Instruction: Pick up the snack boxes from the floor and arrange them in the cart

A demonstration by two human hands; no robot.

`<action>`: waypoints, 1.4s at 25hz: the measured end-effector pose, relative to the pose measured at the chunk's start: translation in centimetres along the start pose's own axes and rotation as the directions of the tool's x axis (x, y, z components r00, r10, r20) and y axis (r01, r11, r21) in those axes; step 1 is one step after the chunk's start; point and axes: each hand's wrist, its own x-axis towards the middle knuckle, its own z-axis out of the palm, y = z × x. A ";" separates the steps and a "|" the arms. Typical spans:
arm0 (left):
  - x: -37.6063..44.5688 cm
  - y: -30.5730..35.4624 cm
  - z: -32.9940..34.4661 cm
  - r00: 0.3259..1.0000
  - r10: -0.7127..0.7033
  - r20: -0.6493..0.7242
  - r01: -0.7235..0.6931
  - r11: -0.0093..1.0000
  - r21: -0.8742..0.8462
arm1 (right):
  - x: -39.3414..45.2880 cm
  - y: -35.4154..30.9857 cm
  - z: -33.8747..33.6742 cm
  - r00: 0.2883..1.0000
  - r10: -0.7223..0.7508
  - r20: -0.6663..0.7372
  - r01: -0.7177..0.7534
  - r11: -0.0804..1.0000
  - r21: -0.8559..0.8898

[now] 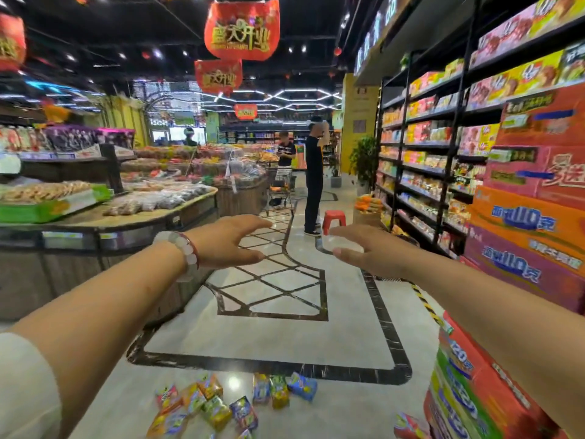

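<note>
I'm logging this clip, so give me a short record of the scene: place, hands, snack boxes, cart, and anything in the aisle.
place: shop aisle, shelving on the right
left hand: open, empty, raised
right hand: open, empty, raised
snack boxes: scattered on the floor, none held
cart: one far down the aisle
aisle: red stool, two people standing

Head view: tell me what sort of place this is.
A supermarket or snack shop aisle, most likely. Tall shelves packed with packaged goods line the right, bulk-food bins fill the left, and a shopper stands at a cart further down. Snack boxes lie on the floor.
</note>
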 end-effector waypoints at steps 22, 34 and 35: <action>38.2 -17.2 11.6 0.991 -0.093 0.098 0.099 0.993 -0.064 | 37.8 21.9 8.0 0.993 0.019 0.113 -0.020 1.000 0.007; 55.2 -35.0 32.9 0.931 -0.223 0.288 0.278 0.946 -0.165 | 57.8 34.1 34.2 0.951 0.083 0.299 -0.135 0.978 0.160; 56.3 -36.0 36.4 0.928 -0.224 0.299 0.282 0.945 -0.168 | 58.7 35.4 37.5 0.946 0.075 0.315 -0.132 0.978 0.163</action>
